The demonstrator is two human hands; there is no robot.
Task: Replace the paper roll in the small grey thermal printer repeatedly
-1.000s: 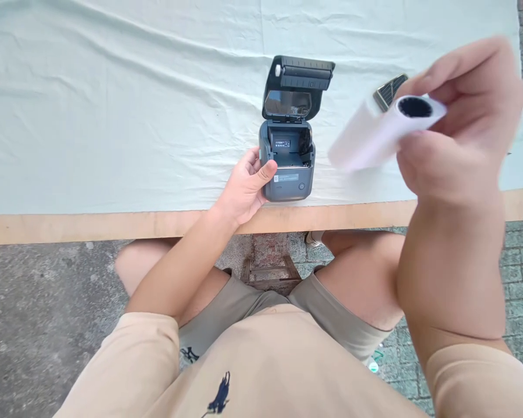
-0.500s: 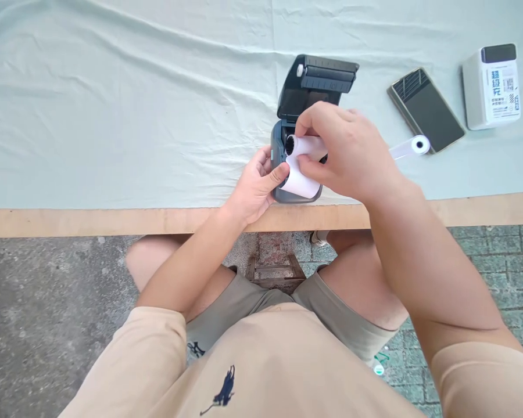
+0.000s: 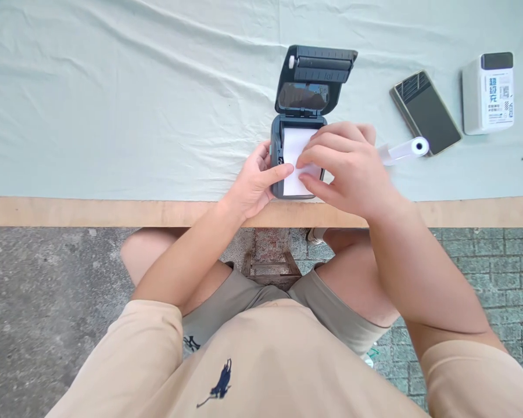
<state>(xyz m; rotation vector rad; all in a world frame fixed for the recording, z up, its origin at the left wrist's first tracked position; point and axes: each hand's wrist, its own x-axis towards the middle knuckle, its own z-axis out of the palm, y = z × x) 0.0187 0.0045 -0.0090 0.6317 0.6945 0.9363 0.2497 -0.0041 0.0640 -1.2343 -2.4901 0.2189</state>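
A small dark grey printer (image 3: pixel 277 136) stands near the table's front edge with its lid (image 3: pixel 316 78) tipped up and back. A white paper roll (image 3: pixel 293 150) lies in its bay, with a strip of paper drawn over the front. My left hand (image 3: pixel 253 184) grips the printer's left side, thumb on the paper strip. My right hand (image 3: pixel 346 168) covers the right half of the bay, fingertips pressing on the paper. The printer's front face is mostly hidden by paper and hands.
A second white roll (image 3: pixel 404 150) lies on the pale cloth (image 3: pixel 113 104) right of the printer. Beyond it lie a dark phone (image 3: pixel 425 112) and a white box-shaped device (image 3: pixel 488 93). The wooden table edge (image 3: pixel 70 210) runs above my knees.
My right hand brought the paper roll down from the air on the right and set it into the open printer. The left hand stayed on the printer's side.
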